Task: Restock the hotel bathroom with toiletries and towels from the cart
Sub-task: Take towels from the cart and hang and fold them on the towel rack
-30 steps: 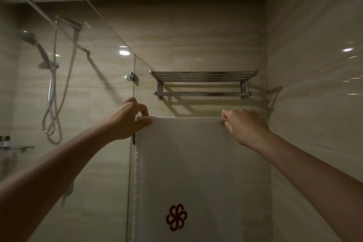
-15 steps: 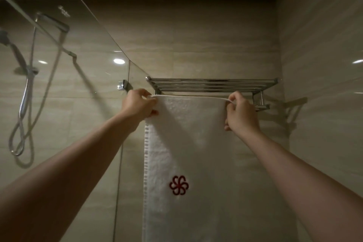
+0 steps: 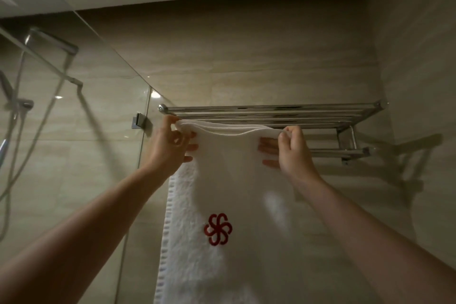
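Observation:
A white towel with a red flower emblem hangs down in front of me. Its top edge is held up at the chrome towel rack on the back wall, just under the rack's upper shelf. My left hand pinches the towel's top left corner between thumb and fingers. At the top right corner, my right hand pinches the edge, with its lower fingers spread on the cloth. The rack's lower rail shows to the right of my right hand; its left part is hidden behind the towel.
A glass shower screen stands on the left, fixed to the wall by a metal clip. Behind the glass hang a shower head and hose. A tiled side wall closes in on the right, close to the rack's end.
Both hands have lifted the towel's top edge from below the rack up to the rack's shelf. The view has tilted upward and come closer to the wall.

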